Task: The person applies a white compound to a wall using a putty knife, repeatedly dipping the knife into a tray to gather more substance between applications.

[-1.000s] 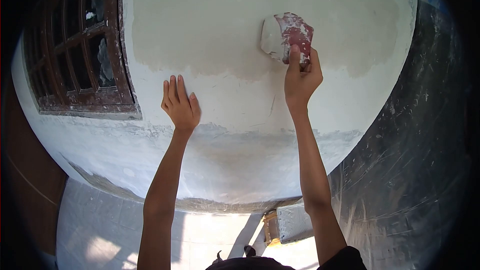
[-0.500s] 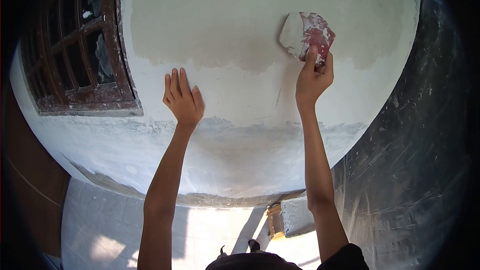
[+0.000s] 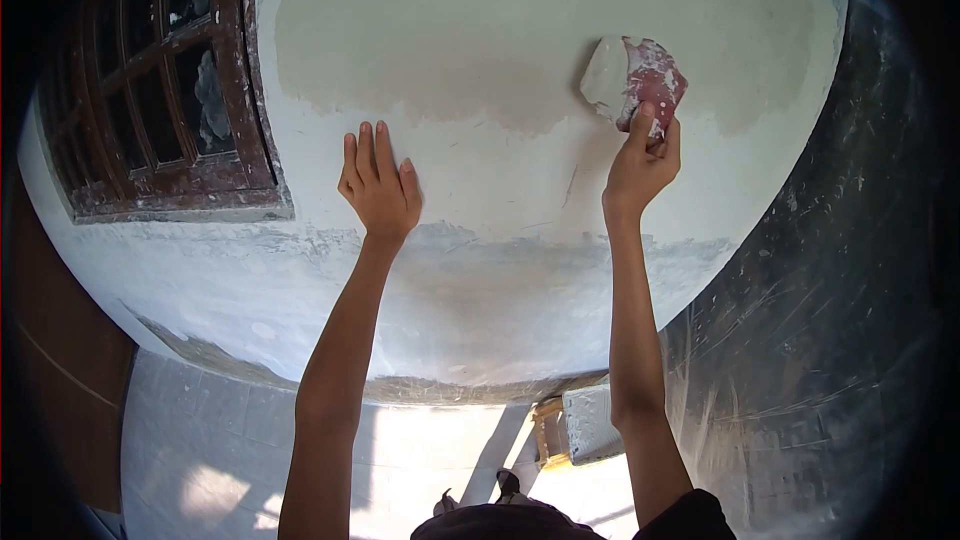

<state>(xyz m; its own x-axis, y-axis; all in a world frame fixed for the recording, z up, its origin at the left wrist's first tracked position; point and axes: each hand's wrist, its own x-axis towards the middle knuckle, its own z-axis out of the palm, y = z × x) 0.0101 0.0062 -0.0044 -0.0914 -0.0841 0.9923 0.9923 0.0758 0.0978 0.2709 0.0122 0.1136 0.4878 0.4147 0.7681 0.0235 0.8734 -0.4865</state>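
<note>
At centre frame: a wall (image 3: 480, 190) fills the view, with a darker, damp-looking coat across its upper part and paler, drier finish below.
Scraper location: upper right of the frame; the scraper (image 3: 640, 80) lies against the wall at the lower edge of the damp coat, its red blade smeared with white filler.
Right hand: the right hand (image 3: 640, 165) is clenched on the scraper's lower end, with the forefinger stretched up along the blade's back and the other fingers curled under it.
Left hand: the left hand (image 3: 380, 190) is released and holds nothing; its palm is flat on the pale wall at centre left, fingers straight, close together and pointing up.
Technique, blade angle: judged from the grip, keep the blade at a low angle to the wall so the filler spreads rather than scrapes off.
Technique, pressure: press through the forefinger and keep it even, so no ridges are left at the stroke edges.
Technique, overlap: run each pass into the damp coat's edge to blend the boundary.
Technique, bracing: keep the flat palm on dry finish only, clear of wet filler.
Surroundings: a brown window (image 3: 160, 90) sits at upper left; a dark wall (image 3: 830, 340) runs down the right side; a tiled floor (image 3: 200, 450) shows at lower left.
</note>
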